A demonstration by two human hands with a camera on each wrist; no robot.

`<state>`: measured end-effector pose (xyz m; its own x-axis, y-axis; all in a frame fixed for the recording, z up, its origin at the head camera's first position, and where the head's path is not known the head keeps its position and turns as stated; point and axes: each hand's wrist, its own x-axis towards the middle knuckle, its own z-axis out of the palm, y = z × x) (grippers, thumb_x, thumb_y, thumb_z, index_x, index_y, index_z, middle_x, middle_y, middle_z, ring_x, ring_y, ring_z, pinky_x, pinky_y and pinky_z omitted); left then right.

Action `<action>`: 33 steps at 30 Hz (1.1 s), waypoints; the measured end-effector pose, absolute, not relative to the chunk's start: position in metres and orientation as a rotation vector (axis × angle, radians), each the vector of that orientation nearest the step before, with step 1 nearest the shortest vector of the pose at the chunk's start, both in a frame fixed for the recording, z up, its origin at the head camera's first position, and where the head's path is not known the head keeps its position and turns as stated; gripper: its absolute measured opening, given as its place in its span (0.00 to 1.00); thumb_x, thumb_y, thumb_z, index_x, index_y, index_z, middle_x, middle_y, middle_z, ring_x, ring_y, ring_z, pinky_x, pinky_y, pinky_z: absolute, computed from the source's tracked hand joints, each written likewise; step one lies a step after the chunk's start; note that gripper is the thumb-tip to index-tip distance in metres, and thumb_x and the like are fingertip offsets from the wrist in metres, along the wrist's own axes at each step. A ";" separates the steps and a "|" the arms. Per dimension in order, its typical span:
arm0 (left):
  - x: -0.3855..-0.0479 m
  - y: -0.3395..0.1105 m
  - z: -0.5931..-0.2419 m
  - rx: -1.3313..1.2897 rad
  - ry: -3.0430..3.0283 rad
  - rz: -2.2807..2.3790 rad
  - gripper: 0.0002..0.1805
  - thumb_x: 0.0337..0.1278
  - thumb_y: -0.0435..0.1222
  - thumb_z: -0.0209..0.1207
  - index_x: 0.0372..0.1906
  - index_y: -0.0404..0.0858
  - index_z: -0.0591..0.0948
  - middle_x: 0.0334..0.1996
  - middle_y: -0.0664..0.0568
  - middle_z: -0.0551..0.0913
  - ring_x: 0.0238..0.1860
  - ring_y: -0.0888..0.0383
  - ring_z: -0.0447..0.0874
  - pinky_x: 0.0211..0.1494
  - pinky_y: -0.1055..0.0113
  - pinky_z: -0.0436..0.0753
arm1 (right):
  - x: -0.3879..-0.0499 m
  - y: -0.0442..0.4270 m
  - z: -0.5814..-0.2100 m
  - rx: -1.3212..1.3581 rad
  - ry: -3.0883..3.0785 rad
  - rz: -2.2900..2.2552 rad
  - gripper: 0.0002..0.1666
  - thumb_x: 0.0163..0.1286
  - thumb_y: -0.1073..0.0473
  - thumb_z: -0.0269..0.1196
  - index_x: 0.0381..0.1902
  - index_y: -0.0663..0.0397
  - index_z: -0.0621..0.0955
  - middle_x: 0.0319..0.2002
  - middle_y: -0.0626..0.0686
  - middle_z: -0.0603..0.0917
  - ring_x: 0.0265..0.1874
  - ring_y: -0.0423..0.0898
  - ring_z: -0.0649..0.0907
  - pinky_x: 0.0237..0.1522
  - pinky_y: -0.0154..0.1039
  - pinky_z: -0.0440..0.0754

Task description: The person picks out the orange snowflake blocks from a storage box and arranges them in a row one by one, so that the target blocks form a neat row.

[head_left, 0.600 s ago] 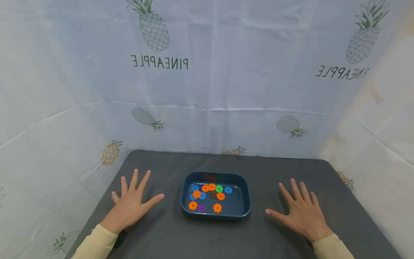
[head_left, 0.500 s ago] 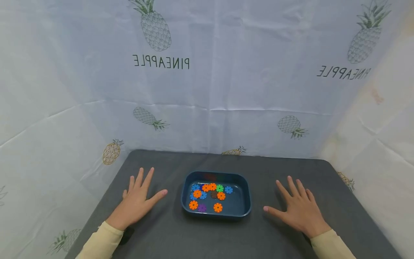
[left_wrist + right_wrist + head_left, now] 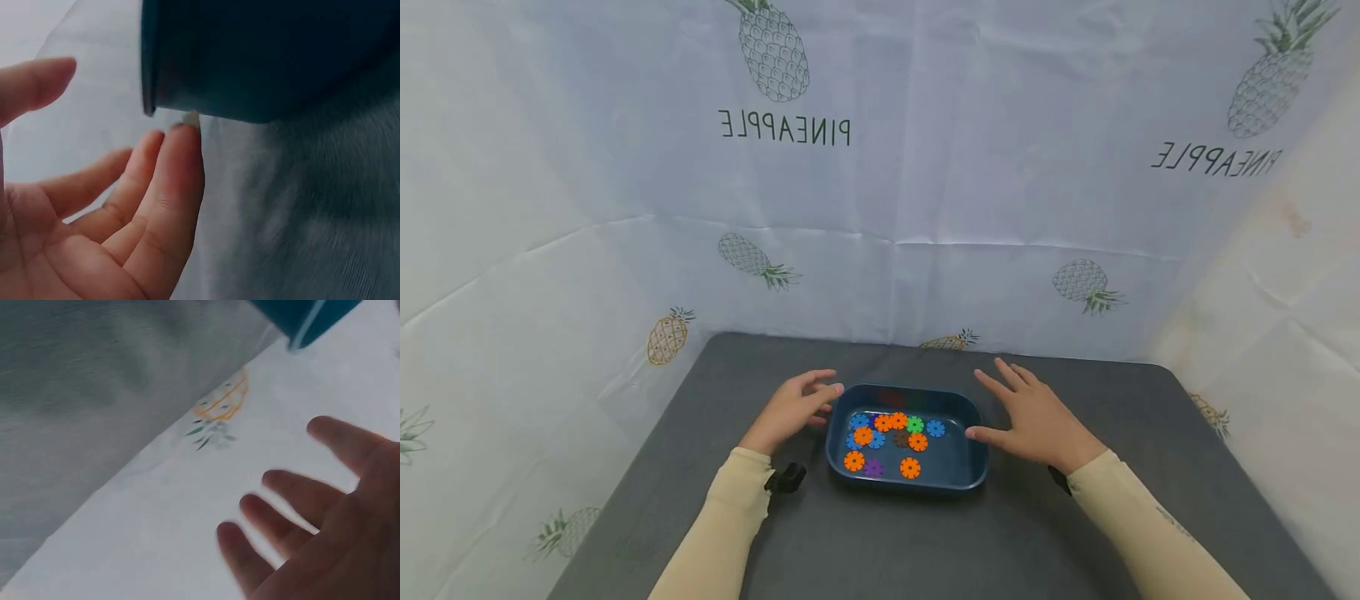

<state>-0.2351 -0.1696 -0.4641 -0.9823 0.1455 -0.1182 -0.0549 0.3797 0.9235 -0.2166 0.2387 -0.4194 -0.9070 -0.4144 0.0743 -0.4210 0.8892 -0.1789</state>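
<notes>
A dark blue rectangular tray (image 3: 955, 477) sits on the grey table, holding several small notched plastic discs in orange, blue, green, purple and brown. An orange disc (image 3: 910, 467) lies near its front wall and a green disc (image 3: 914, 424) farther back. Beside the tray's left rim is my left hand (image 3: 786, 414), fingers loosely bent and thumb apart; in the left wrist view the fingertips come close to the tray wall (image 3: 206, 69), and contact is hard to tell. My right hand (image 3: 1037, 421) spreads its fingers at the right rim, the thumb tip over the edge, holding nothing.
The dark grey table (image 3: 880, 550) reaches back to a white cloth backdrop (image 3: 925, 200) printed with pineapples. More cloth hangs along both sides. A black band (image 3: 786, 478) is on the left wrist.
Both hands have moved inward from the table's sides to the two ends of the tray. The left fingers have bent from a wide spread. The discs lie as before.
</notes>
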 end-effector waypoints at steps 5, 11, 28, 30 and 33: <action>-0.244 -0.172 -0.478 0.024 2.333 1.735 0.38 0.71 0.57 0.67 0.78 0.44 0.76 0.68 0.41 0.83 0.50 0.49 0.89 0.54 0.53 0.91 | -0.233 0.209 -0.408 0.861 -3.075 0.346 0.52 0.69 0.37 0.75 0.84 0.44 0.69 0.85 0.62 0.64 0.81 0.68 0.68 0.73 0.70 0.73; -0.246 -0.176 -0.490 0.007 2.220 1.834 0.32 0.68 0.54 0.71 0.72 0.48 0.82 0.61 0.43 0.86 0.38 0.52 0.86 0.45 0.61 0.90 | -0.245 0.176 -0.400 1.000 -3.156 0.356 0.42 0.70 0.46 0.77 0.78 0.47 0.77 0.77 0.57 0.76 0.75 0.60 0.78 0.70 0.60 0.81; -0.242 -0.183 -0.495 0.148 2.116 1.866 0.31 0.71 0.46 0.70 0.74 0.40 0.80 0.50 0.44 0.88 0.32 0.58 0.84 0.41 0.65 0.91 | -0.257 0.120 -0.429 1.247 -3.256 0.225 0.17 0.65 0.54 0.81 0.49 0.49 0.91 0.40 0.47 0.89 0.33 0.40 0.82 0.43 0.40 0.87; -0.243 -0.182 -0.495 0.147 2.105 1.870 0.31 0.70 0.45 0.71 0.73 0.40 0.81 0.49 0.45 0.88 0.32 0.58 0.85 0.41 0.65 0.91 | -0.257 0.118 -0.430 1.243 -3.272 0.243 0.14 0.65 0.55 0.81 0.46 0.48 0.91 0.38 0.46 0.88 0.29 0.39 0.80 0.39 0.39 0.84; -0.244 -0.182 -0.497 0.151 2.091 1.877 0.31 0.70 0.45 0.71 0.73 0.40 0.81 0.50 0.44 0.88 0.31 0.58 0.85 0.40 0.66 0.91 | -0.257 0.115 -0.431 1.249 -3.289 0.281 0.10 0.65 0.57 0.80 0.43 0.46 0.92 0.37 0.45 0.89 0.28 0.39 0.80 0.37 0.38 0.83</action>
